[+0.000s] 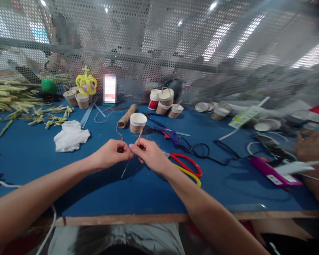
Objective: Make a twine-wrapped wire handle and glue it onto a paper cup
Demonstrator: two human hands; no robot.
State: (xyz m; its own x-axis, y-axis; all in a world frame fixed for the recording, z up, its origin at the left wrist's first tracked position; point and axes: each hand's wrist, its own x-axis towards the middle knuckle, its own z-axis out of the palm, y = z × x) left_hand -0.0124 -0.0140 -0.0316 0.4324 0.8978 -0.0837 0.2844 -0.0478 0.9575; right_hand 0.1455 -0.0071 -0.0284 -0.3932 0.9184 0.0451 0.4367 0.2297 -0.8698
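Over the middle of the blue table, my left hand (113, 153) and my right hand (152, 154) meet, fingertips pinched together on thin twine (126, 168). One end of it hangs below the fingers, and a strand rises from my right hand toward a small cup (138, 124) wrapped in brown cord with a white rim. The cup stands upright just beyond my hands. Behind it to the left lies a roll of jute twine (127, 117), with a strand running down toward my left hand. My fingers hide where the strands meet.
Scissors (187, 164) with red and yellow handles lie beside my right wrist. A blue glue gun (168, 135) trails a black cord. Crumpled white tissue (71, 136) is at left. More wrapped cups (166, 97) stand at the back. Another person's hand (312, 147) is at right, near a purple device (275, 172).
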